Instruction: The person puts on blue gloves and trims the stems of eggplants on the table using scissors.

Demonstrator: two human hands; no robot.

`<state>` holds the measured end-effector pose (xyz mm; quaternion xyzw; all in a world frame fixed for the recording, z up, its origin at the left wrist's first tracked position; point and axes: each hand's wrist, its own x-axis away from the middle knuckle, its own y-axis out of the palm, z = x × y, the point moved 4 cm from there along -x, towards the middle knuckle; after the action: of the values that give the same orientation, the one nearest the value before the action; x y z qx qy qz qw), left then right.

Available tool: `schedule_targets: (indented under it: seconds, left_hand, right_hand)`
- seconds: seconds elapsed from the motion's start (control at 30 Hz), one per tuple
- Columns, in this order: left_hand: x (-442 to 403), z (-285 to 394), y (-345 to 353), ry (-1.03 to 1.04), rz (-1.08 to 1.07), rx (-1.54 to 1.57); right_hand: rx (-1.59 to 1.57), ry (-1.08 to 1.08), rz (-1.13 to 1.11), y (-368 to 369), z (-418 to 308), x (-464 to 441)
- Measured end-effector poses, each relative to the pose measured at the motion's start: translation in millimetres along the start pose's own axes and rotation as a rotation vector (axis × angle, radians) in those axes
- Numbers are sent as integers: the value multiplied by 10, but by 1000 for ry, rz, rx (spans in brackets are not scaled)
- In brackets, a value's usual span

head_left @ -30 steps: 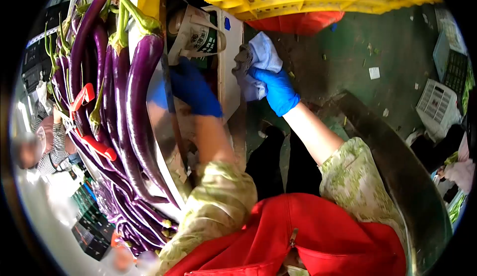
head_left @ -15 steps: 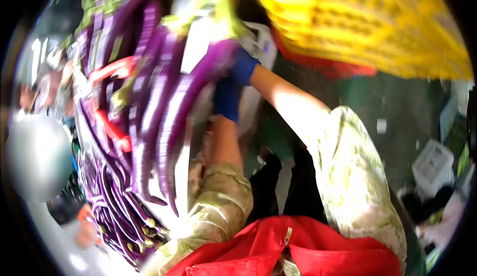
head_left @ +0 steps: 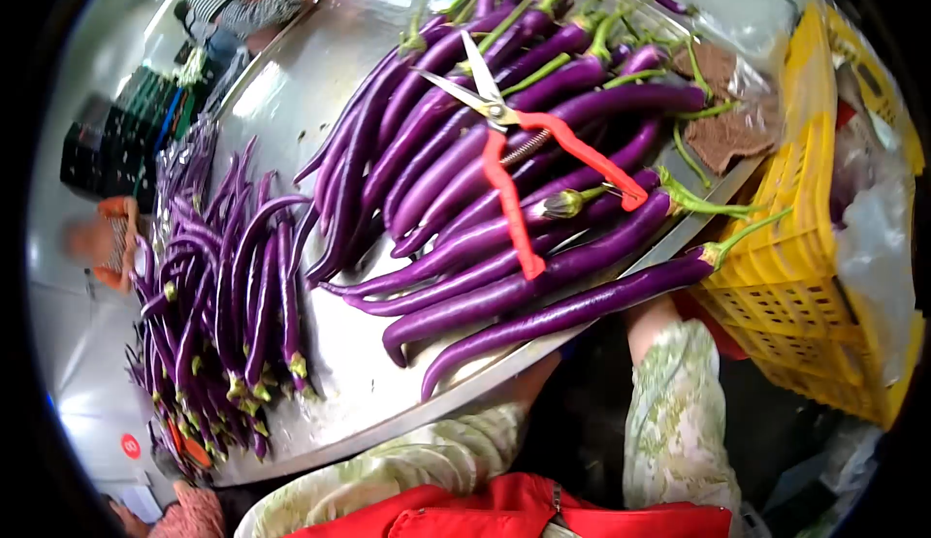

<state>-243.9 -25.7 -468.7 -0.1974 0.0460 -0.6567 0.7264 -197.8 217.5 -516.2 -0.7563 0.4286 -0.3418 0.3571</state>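
Note:
Both hands are hidden below the table's edge and the eggplants. My left forearm (head_left: pixel 536 375) passes under the metal rim, where only a small bit of blue glove shows. The wrist of my right arm (head_left: pixel 652 323) disappears behind the stem end of the nearest eggplant (head_left: pixel 572 313), which lies along the rim. Beyond it is a pile of long purple eggplants (head_left: pixel 436 165) with green stems. Red-handled pruning shears (head_left: pixel 497 116) lie on the pile with their blades apart. What my hands hold, if anything, cannot be seen.
A yellow crate (head_left: pixel 776 296) with a plastic liner stands at the right. Trimmed eggplants (head_left: pixel 257 286) lie at the left of the metal table (head_left: pixel 335 383). A brown cloth (head_left: pixel 732 131) is at the back right. Other people stand across and beside the table.
My view has swung, bringing the table and pile to the centre. The blue-gloved hands, seen earlier near an eggplant's stem end, are now hidden below the rim.

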Motion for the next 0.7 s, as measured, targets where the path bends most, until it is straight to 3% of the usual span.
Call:
schedule_targets:
  seconds: [0.13, 0.17, 0.2, 0.23, 0.27, 0.3, 0.33, 0.4, 0.53, 0.6, 0.7]
  left_hand:
    - [906, 489, -225, -147, -403, 277]
    - [1160, 817, -393, -71, -639, 224]
    - [1452, 1098, -524, -21, -860, 114]
    - [1724, 1347, -617, 134, -919, 144]
    - [1898, 1673, -780, 79, -1058, 121]
    - [2011, 1902, -860, 99, -1129, 89]
    - [2084, 2073, -900, 124, -1144, 69]
    - [2160, 2315, -927, 199, -1208, 2]
    - [2212, 2548, -1131, 313, -1216, -87]
    - [2165, 2620, -1297, 373, -1161, -124]
    - [1897, 2775, -1545, 445, -1004, -160]
  right_hand:
    - [-164, -138, -39, -316, -224, 1369]
    - [-307, -192, -102, -460, -469, 1794]
    - [-494, -276, -195, -652, -812, 2225]
    - [-730, -125, -490, -1095, -1318, 2664]
    - [-961, -289, -677, -1380, -1849, 3036]
    - [-830, -621, -772, -1245, -2086, 3404]
    - [-827, -578, -1207, -1429, -2596, 3793]
    - [-641, -153, -1388, -1850, -2925, 4044]
    - [-375, -813, -1206, -2003, -3353, 3949]
    - [-170, -546, -1243, -1992, -3492, 3893]
    - [60, -767, -1036, -2154, -3799, 3754]
